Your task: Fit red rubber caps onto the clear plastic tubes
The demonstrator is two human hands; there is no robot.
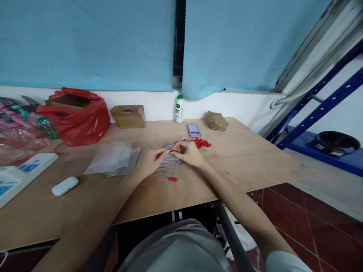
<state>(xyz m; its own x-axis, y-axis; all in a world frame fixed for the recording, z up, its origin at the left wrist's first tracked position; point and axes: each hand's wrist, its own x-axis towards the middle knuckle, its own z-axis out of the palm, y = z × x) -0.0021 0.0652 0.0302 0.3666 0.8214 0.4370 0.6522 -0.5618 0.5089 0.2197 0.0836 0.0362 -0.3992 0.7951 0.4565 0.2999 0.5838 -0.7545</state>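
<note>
My left hand and my right hand meet over a bundle of thin clear tubes lying on the wooden table. The left hand pinches one clear tube. The right hand's fingers are closed on a small red cap at that tube's end. A finished red-tipped piece lies just in front of the bundle. A pile of small red caps sits right behind my right hand.
Clear plastic bags lie left of the hands. A white case, a power strip, a red bag, two cardboard boxes, a white bottle and a phone stand around. Blue shelving is at right.
</note>
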